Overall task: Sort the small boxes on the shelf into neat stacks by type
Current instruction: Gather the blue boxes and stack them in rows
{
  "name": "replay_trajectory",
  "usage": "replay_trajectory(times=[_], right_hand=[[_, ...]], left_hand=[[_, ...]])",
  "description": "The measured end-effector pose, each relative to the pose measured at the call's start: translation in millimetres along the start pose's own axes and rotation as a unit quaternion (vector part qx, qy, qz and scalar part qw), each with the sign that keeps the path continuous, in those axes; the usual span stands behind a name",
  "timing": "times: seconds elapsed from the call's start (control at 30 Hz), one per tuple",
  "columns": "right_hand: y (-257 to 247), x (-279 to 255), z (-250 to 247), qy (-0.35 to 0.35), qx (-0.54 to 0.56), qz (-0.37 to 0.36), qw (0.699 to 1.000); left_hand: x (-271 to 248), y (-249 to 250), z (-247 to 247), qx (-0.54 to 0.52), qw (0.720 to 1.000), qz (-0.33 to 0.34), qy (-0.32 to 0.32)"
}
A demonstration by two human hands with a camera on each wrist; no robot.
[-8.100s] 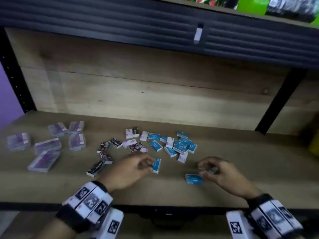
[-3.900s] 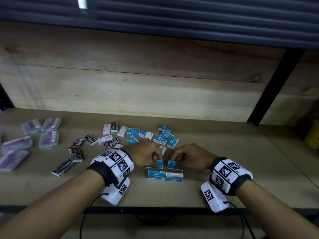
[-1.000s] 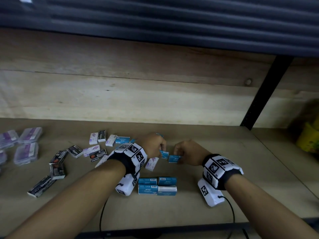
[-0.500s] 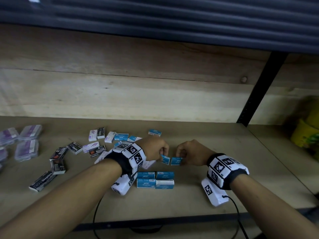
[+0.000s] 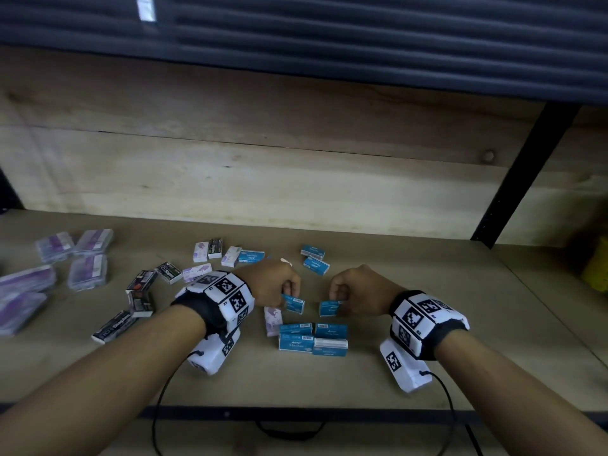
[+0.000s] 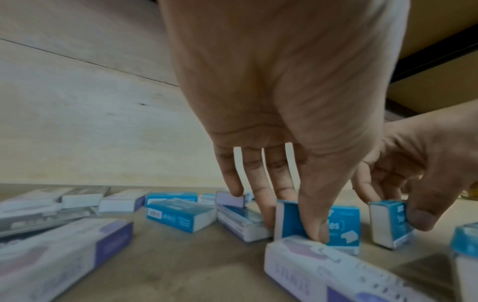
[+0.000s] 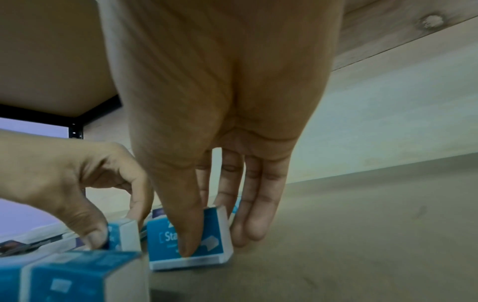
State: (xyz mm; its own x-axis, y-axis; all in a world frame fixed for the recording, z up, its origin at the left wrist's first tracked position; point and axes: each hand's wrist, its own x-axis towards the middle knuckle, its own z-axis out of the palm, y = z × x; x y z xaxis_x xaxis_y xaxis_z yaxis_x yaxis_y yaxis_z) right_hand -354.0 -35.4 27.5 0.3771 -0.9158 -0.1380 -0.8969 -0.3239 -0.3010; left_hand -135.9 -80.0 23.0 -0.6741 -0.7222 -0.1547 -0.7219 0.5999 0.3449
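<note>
Now, from your head view, your left hand (image 5: 274,283) pinches one blue box (image 5: 293,303) and your right hand (image 5: 357,287) pinches another blue box (image 5: 330,308). Both boxes stand on edge on the shelf (image 5: 411,284), a little apart, between your hands. Just in front of your hands lies a neat block of blue boxes (image 5: 313,339). Past your left hand lie black boxes (image 5: 141,281) and purple packs (image 5: 87,269).

From your left wrist, your thumb (image 6: 314,220) and fingers (image 6: 267,202) squeeze the blue box, with a white and purple box (image 6: 320,271) touching it.

From your right wrist, your thumb (image 7: 185,228) presses the front of your blue box and your fingers (image 7: 254,214) reach behind it.
</note>
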Motion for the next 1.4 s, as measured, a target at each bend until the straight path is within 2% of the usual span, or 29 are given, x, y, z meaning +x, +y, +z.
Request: replay_trajectory(times=[0.2,0.6,0.7,0.8,0.87,0.97,1.13,1.27,1.4], right_hand=[[-9.4,4.3,5.0,0.003,-0.006,-0.016,1.000],[-3.6,2.1,-1.5,-0.030,0.027,0.020,0.999],[-3.4,2.2,-10.9,-0.064,0.160,0.043,0.984],[3.3,7.7,-22.1,-0.067,0.198,0.059,0.976],[8.6,11.6,-26.8,-0.039,0.174,0.071,0.981],[13.6,19.3,-33.6,0.029,0.117,0.083,0.989],[12.0,41.7,-34.8,0.027,0.047,0.103,0.993],[9.0,59.7,-27.8,0.007,-0.006,0.097,0.995],[8.0,71.7,-19.6,-0.013,-0.037,0.094,0.995]], left_hand=[[-7.4,-4.9,0.2,0.003,1.000,-0.007,0.008],[1.9,8.1,6.5,-0.005,1.000,-0.002,0.002],[0.8,5.7,1.3,-0.019,1.000,0.000,-0.021],[0.6,3.1,-8.1,-0.077,0.996,-0.002,-0.034],[1.8,0.5,-18.4,-0.121,0.992,-0.007,-0.034],[5.7,-8.1,-35.6,-0.117,0.992,-0.030,0.027],[21.1,-33.4,-40.6,-0.104,0.984,-0.111,0.089],[28.8,-49.9,-33.6,-0.074,0.985,-0.137,0.068],[33.6,-56.5,-25.9,-0.048,0.989,-0.135,0.033]])
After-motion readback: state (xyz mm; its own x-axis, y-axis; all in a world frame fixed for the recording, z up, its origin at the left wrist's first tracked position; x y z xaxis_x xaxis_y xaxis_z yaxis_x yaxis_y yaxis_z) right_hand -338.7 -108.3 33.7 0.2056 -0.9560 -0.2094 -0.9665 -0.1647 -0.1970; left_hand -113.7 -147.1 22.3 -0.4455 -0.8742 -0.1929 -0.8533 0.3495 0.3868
